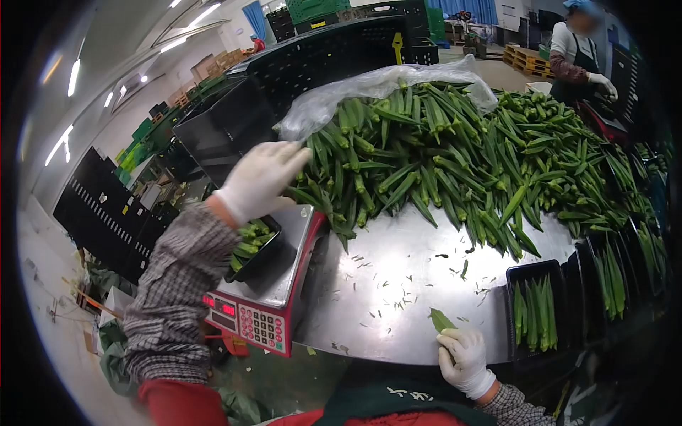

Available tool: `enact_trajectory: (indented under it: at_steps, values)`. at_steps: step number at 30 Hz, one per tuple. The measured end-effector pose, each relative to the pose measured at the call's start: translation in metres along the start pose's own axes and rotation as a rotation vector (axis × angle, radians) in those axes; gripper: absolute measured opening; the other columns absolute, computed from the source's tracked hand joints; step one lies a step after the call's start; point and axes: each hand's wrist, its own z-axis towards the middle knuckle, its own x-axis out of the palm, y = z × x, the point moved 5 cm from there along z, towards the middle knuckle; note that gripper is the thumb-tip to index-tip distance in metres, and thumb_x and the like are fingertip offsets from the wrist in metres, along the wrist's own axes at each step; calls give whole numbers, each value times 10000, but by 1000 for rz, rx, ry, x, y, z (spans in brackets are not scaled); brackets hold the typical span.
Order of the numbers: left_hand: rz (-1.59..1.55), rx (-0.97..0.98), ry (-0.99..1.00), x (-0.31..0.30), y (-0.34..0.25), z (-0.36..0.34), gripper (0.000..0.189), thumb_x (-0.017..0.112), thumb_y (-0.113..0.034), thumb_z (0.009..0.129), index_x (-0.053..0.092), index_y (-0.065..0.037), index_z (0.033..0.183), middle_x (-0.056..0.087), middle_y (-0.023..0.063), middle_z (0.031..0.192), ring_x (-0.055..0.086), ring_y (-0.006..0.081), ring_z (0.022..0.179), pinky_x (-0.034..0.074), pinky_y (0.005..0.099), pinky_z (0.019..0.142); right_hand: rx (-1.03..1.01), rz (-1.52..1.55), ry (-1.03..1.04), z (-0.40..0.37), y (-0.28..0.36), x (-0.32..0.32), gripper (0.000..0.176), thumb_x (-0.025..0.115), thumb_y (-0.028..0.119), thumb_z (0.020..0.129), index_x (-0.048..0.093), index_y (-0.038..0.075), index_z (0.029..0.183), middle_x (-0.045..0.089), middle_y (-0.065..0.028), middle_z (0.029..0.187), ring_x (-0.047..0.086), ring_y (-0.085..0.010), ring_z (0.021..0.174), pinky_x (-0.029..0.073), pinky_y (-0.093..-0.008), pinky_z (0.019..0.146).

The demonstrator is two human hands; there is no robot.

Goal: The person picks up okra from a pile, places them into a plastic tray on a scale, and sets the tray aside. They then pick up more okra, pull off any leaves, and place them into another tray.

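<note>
My left hand, in a white glove, is raised over the scale at the left edge of the okra pile. Its fingers are stretched out and the thumb stands apart; I see nothing held. Beneath it, a black tray of okra rests on the red scale and is partly hidden by my forearm. My right hand, also gloved, is near the table's front edge. Its fingers pinch a small, flat green leaf. To its right stands a black tray with okra pods lined up inside.
Scraps lie scattered on the metal table. Clear plastic sheeting covers the pile's back edge. Black crates stand behind. More okra-filled trays line the right side. A co-worker stands at the far right.
</note>
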Motion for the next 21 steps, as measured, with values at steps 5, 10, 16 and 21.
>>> enact_trajectory:
  at_steps: [5,10,16,21]
  values:
    - [83,28,102,92,-12,72,1052,832,-310,493,343,-77,1395,298,214,1450,316,366,1324,290,477,1074,24,12,-16,-5,-6,0,306,635,-7,667,594,85,955,607,-60,940,568,-261,812,423,-382,721]
    - [129,-148,316,132,-8,125,1159,848,-372,516,217,-139,1460,103,213,1522,157,370,1399,232,587,1071,-2,11,-178,7,5,-16,204,675,6,694,622,60,883,625,-93,848,595,-283,756,466,-394,684]
    - [113,-332,349,156,8,156,756,716,-167,674,392,-138,1357,102,175,1532,166,359,1399,235,600,1064,62,69,20,2,-14,-4,239,666,48,655,645,96,888,639,-31,913,607,-219,788,447,-347,718]
    - [262,-234,289,167,1,151,497,642,-136,748,502,-105,1225,170,181,1511,236,378,1367,276,620,1024,86,55,19,3,-14,-2,216,668,54,656,652,100,867,644,6,904,603,-204,785,445,-341,728]
